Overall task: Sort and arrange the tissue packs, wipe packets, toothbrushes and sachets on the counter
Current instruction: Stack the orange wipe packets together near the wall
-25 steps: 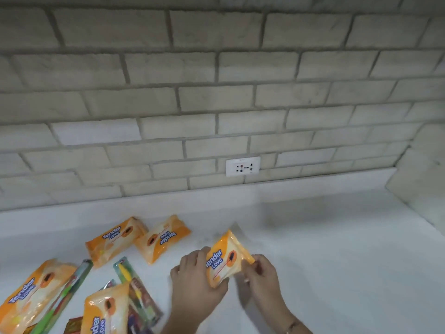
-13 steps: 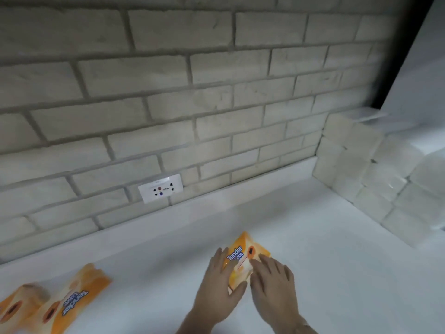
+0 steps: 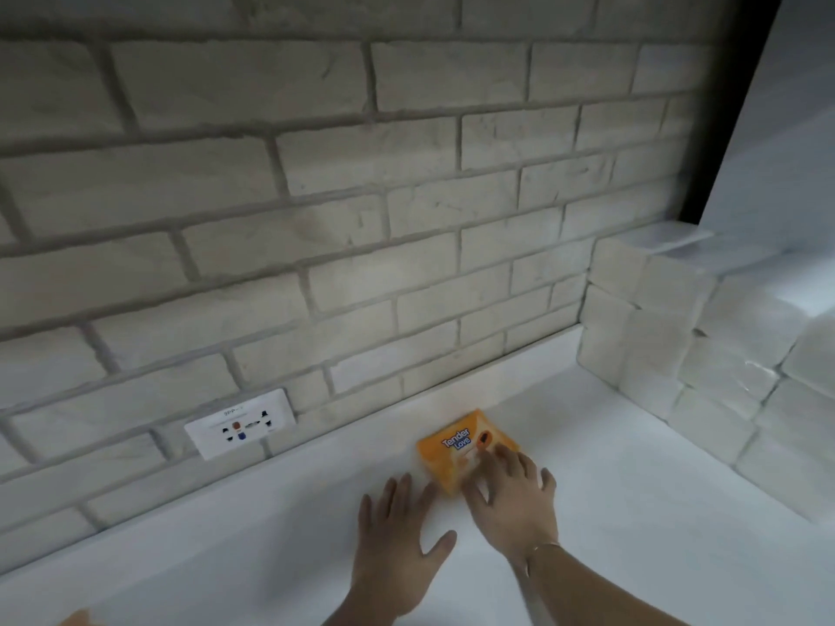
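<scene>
The flat orange "Tender Love" wipe packet [image 3: 465, 449] lies on the white stone counter [image 3: 632, 512], near the low ledge at the foot of the pale brick wall [image 3: 316, 219] behind it. The right hand [image 3: 513, 503] rests on the packet's near right part; the left hand [image 3: 400, 544] lies flat on the counter just left of and before it. The white wall socket plate [image 3: 240, 423] sits on the wall, well left of the packet. A stepped pale brick side wall [image 3: 677, 345] bounds the counter on the right
</scene>
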